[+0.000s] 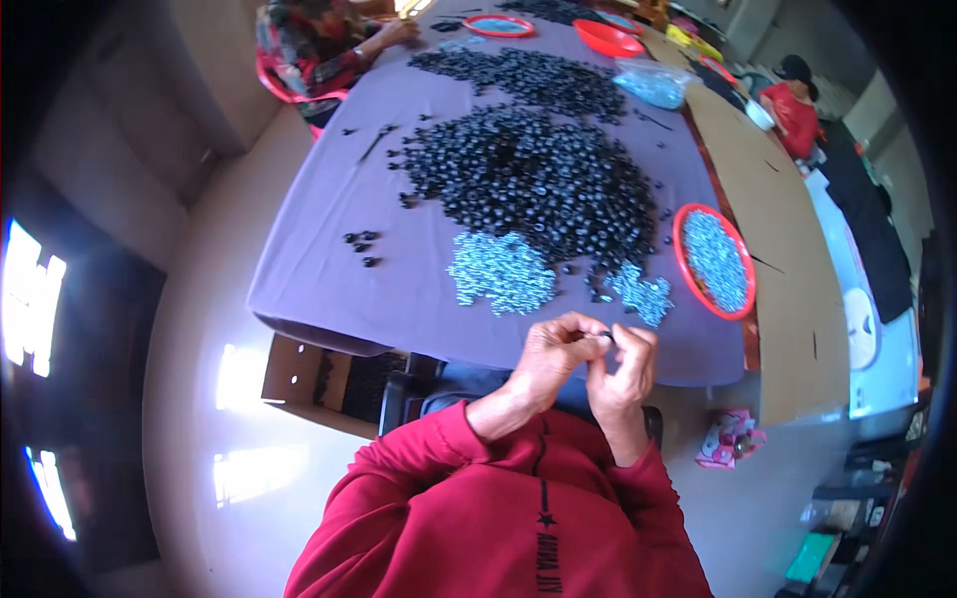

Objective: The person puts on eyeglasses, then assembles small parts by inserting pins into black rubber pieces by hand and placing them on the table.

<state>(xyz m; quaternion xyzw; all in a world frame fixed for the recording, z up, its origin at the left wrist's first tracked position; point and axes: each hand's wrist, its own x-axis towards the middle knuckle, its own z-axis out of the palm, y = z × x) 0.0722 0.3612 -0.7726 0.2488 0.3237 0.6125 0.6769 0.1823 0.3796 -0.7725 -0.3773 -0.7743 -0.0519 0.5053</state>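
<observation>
Just beyond the table's near edge, my two hands come together with pinched fingertips. A small round black piece (607, 336) shows between them. My left hand (558, 351) grips it from the left, thumb and forefinger pressed together. My right hand (624, 375) is closed against its other side, and its fingers hide most of whatever else is there. Right beyond my hands lies a small cluster of shiny bluish pieces (643, 295). A larger pile of the same pieces (501, 273) sits to its left. Behind both spreads a big heap of round black pieces (528, 174).
A red-rimmed bowl (750, 289) of bluish pieces stands at the right. Loose black pieces (363, 242) lie on the purple cloth (324, 264) at left. An open cardboard box (289, 377) is on the floor. Other people sit at far left (309, 50) and far right (793, 110).
</observation>
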